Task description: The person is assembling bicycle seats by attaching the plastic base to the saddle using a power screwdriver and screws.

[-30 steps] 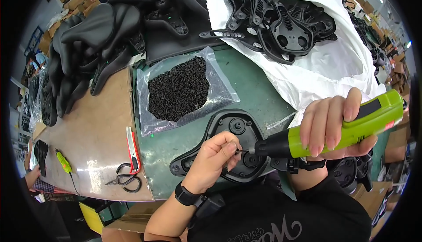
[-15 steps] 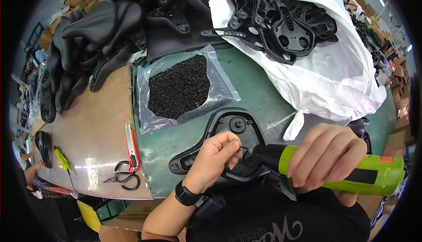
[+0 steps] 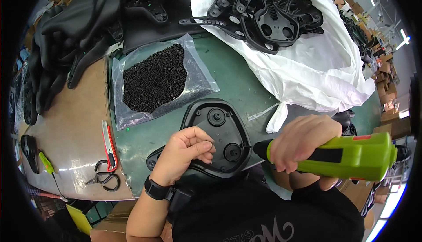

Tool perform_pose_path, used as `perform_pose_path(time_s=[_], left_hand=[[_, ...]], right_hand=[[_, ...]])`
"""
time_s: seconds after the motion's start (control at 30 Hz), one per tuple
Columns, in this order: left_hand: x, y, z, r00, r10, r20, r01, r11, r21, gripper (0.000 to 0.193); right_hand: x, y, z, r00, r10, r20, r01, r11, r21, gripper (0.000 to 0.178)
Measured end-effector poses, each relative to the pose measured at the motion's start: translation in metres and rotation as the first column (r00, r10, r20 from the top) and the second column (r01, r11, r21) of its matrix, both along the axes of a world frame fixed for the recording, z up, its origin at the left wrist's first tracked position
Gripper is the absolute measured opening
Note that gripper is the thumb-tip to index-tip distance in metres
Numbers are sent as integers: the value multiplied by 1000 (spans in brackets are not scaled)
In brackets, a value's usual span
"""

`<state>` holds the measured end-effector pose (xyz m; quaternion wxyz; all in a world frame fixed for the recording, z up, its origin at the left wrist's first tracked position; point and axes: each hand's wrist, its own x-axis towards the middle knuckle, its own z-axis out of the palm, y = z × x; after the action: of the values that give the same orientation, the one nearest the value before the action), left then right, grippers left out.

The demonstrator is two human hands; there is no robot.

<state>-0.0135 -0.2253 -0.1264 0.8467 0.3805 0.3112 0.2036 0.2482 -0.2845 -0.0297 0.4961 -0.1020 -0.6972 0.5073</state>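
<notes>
A black bicycle saddle (image 3: 213,133) lies underside up on the green tabletop in front of me, showing a raised rim and two round posts. Over its left edge, my left hand (image 3: 184,152) is closed, thumb pressed to curled fingers; whatever it may hold is hidden. My right hand (image 3: 305,143) wraps around a lime-green electric screwdriver (image 3: 358,156), held nearly level. The screwdriver's dark tip points left, at the saddle's right rim beside the lower post; whether it touches cannot be told. A clear plastic bag (image 3: 200,77) with many small black screws (image 3: 154,81) lies beyond the saddle.
Black padded saddles (image 3: 79,22) are heaped at the far left. A white sack (image 3: 316,83) at the far right bears black plastic saddle shells (image 3: 274,22). A red utility knife (image 3: 109,147), black snips (image 3: 105,178) and a small green tool (image 3: 46,163) lie on the brown board (image 3: 74,127).
The screwdriver tip has drawn back from inside the saddle, near the lower post, to its right rim. My left hand has moved off that post toward the saddle's left edge. The whole view has shifted.
</notes>
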Motion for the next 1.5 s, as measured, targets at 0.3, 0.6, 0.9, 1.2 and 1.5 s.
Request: perform_pose_path(time_s=[0.3, 0.6, 0.9, 1.2, 1.5], left_hand=[[-4, 0, -9, 998, -28, 48, 26, 999, 42, 8], [-3, -2, -7, 1000, -18, 18, 18, 999, 29, 11], [5, -9, -3, 994, 23, -107, -5, 985, 172, 14], [7, -17, -4, 988, 65, -138, -30, 970, 243, 13], [3, -13, -6, 990, 93, -107, -65, 968, 243, 19]], right_hand=[[-22, -11, -8, 977, -207, 44, 207, 978, 11, 42], [-17, 5, -13, 995, -63, 73, 60, 997, 40, 47], [-33, 6, -30, 994, -103, 41, 101, 994, 50, 49], [-28, -6, 0, 976, -180, 120, 186, 981, -47, 35], [-14, 1, 14, 977, -59, 207, 47, 997, 64, 49]])
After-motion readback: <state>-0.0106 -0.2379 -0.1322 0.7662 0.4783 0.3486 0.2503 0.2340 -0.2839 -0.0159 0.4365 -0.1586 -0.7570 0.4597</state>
